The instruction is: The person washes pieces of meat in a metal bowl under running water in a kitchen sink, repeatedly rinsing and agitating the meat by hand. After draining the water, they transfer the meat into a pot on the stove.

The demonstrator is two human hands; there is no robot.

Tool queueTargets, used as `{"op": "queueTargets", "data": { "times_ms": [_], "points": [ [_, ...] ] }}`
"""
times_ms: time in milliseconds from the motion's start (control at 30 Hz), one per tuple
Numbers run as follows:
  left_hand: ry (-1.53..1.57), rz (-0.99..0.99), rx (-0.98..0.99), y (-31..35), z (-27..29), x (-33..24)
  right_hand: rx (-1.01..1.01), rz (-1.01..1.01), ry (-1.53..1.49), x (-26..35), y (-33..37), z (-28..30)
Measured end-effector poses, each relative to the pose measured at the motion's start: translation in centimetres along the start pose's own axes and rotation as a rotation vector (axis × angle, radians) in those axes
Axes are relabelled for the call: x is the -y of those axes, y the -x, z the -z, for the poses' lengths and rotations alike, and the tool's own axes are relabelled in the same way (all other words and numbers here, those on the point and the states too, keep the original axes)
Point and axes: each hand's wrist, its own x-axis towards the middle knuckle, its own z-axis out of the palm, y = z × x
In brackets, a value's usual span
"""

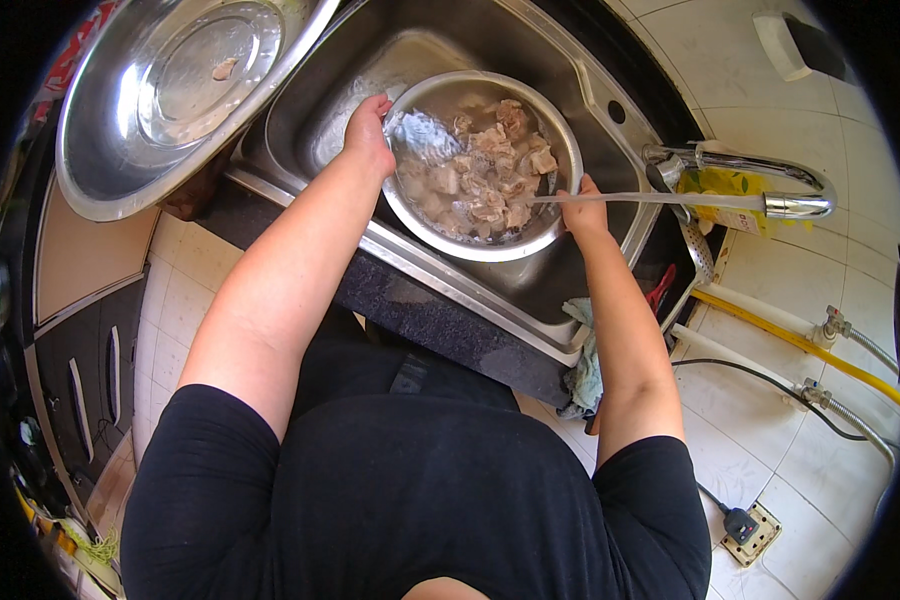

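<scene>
Steel bowl (483, 165) of pale meat pieces (490, 170) is sitting in water inside the sink (570, 70). Left hand (368, 130) and right hand (582, 208) are each clamping opposite rims. Tap (760, 180) is streaming into it; keeping the bowl level should prevent spilling. Sink walls are crowding it closely, with a large basin (170, 100) resting at the left.
</scene>
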Motion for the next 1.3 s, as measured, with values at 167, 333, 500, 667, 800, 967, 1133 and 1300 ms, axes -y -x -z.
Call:
{"op": "queueTargets", "data": {
  "times_ms": [167, 333, 500, 667, 800, 967, 1133, 1300],
  "points": [
    [-0.004, -0.021, 0.001, -0.7, 0.3, 0.2, -0.008, -0.012, -0.002, -1.2, -0.5, -0.5],
    [0.001, -0.005, 0.013, -0.4, 0.2, 0.1, 0.002, -0.008, 0.006, -0.6, -0.2, -0.3],
    [-0.006, 0.003, -0.002, 0.0, -0.2, 0.0, -0.044, 0.015, -0.031, -1.0, -0.1, -0.4],
    [-0.013, -0.023, -0.007, -1.0, 0.4, 0.2, -0.023, 0.003, -0.042, 0.4, 0.3, -0.1],
    [-0.001, 0.006, -0.005, 0.2, -0.2, 0.0, -0.036, 0.039, -0.022, -1.0, -0.2, -0.4],
    [-0.001, -0.011, -0.015, 0.5, -0.2, -0.2, -0.012, 0.031, -0.031, 0.1, 0.2, 0.0],
    [-0.007, 0.009, -0.015, 0.4, -0.2, -0.2, -0.014, -0.001, -0.029, -0.4, 0.0, -0.3],
    [-0.008, -0.023, -0.003, 0.8, -0.3, -0.2, 0.049, -0.004, -0.062, 0.2, 0.2, 0.1]
  ]
}}
